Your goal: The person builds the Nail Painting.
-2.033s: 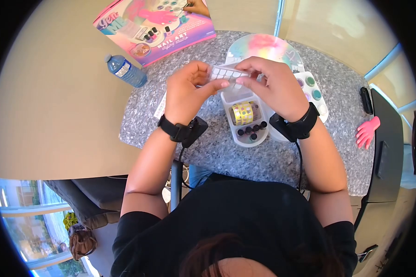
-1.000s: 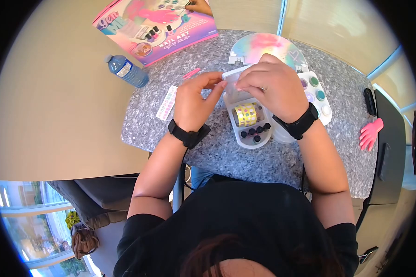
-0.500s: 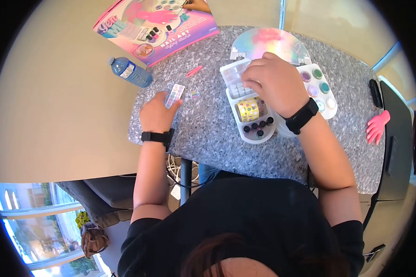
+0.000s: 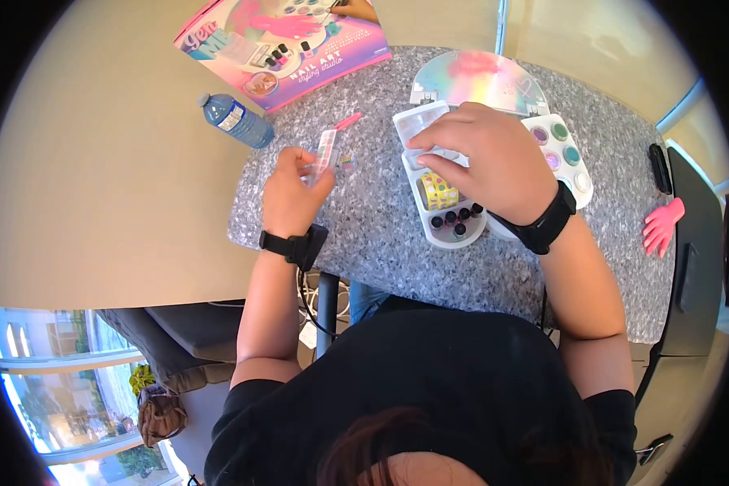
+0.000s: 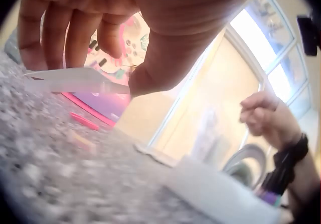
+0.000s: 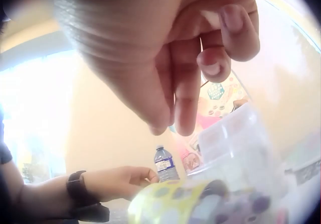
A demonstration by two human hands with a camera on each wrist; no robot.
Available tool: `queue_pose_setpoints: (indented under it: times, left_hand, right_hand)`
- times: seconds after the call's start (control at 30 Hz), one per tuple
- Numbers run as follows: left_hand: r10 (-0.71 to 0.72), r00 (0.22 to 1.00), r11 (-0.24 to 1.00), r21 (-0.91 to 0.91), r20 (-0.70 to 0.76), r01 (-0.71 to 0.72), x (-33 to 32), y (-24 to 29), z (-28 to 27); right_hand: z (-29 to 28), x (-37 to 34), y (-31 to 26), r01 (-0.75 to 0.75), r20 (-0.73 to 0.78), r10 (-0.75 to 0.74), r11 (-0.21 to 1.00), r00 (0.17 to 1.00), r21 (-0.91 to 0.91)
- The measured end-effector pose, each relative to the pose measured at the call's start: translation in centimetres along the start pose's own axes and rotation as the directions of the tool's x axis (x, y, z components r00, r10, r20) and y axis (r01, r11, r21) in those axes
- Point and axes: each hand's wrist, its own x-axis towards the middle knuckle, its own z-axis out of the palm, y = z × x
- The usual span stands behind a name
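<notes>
In the head view my left hand [image 4: 293, 190] is at the table's left part, pinching a small printed sheet [image 4: 326, 151] between thumb and fingers. The left wrist view shows this sheet [image 5: 75, 81] edge-on, tilted just above the granite. My right hand [image 4: 494, 158] hovers over the white compartment tray [image 4: 444, 241], partly hiding it. Its thumb and fingertips hang close together in the right wrist view, with nothing visible between them. Below and beyond them are a yellow patterned roll [image 6: 165, 201] and a clear case [image 6: 235, 143]. Several black-capped bottles [image 4: 460, 229] stand in the tray.
A water bottle [image 4: 239, 120] and a pink printed box [image 4: 283, 57] stand at the back left. Pink tweezers [image 4: 348, 121] lie near the sheet. Right of the tray are a palette of round pots [image 4: 571, 154] and a pink model hand [image 4: 662, 227].
Both hands were holding the clear case; it is now at the tray. My left hand has moved left and lifted the sheet off the table. My right hand stays over the tray.
</notes>
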Motion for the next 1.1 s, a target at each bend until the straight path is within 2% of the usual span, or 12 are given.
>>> queue_pose_setpoints:
  times: [0.07,0.13,0.2,0.27,0.37,0.5,0.57,0.67,0.8,0.87,0.97,1.1]
  left_hand:
    - [0.032,0.999,0.973,-0.228,-0.018,-0.036,-0.3,1.5,0.1]
    - [0.006,0.992,0.82,-0.569,0.125,0.067,-0.7,4.1,-0.5]
    - [0.09,0.992,0.808,-0.589,0.085,-0.023,-1.8,6.8,-0.4]
    - [0.169,0.985,0.789,-0.605,0.04,-0.111,-2.5,9.2,0.2]
    - [0.372,0.907,0.831,-0.364,-0.199,-0.421,-2.6,11.5,1.1]
    - [0.304,0.932,0.838,-0.41,-0.195,-0.359,-1.4,11.9,1.3]
    - [0.151,0.976,0.836,-0.506,-0.155,-0.21,-0.8,11.0,1.4]
    - [0.138,0.977,0.812,-0.547,-0.164,-0.206,-0.4,9.7,2.0]
    - [0.104,0.986,0.75,-0.641,-0.131,-0.164,-0.2,8.3,2.1]
    - [0.108,0.993,0.676,-0.729,-0.049,-0.109,-0.2,7.7,2.4]
    - [0.139,0.989,0.631,-0.766,-0.046,-0.125,-0.5,7.9,3.4]
    - [0.142,0.99,0.742,-0.662,-0.001,-0.107,-0.6,8.1,3.1]
  right_hand:
    - [0.9,-0.1,-0.2,-0.018,-0.026,0.019,0.999,0.999,0.028]
    - [1.7,-0.2,-0.5,-0.036,-0.053,0.04,0.996,0.998,0.076]
    - [1.7,0.1,-1.1,-0.051,-0.079,0.061,0.991,0.995,0.122]
    - [1.0,0.4,-2.1,-0.316,0.094,0.304,0.856,0.948,0.41]
    - [0.7,0.6,-1.3,-0.371,0.166,0.332,0.822,0.929,0.432]
    - [0.6,0.4,0.4,-0.383,0.156,0.351,0.815,0.923,0.434]
    - [0.5,0.3,0.9,-0.299,0.088,0.29,0.851,0.953,0.431]
    - [-0.5,0.4,1.6,-0.286,0.023,0.288,0.934,0.957,0.215]
    - [-0.7,0.2,2.9,-0.303,0.045,0.304,0.905,0.952,0.299]
    - [-0.9,0.2,3.1,-0.27,0.089,0.261,0.956,0.961,0.117]
    - [0.1,0.0,4.1,-0.202,0.064,0.196,0.974,0.978,0.106]
    - [1.9,-0.5,5.0,-0.092,-0.019,0.095,0.991,0.995,0.092]
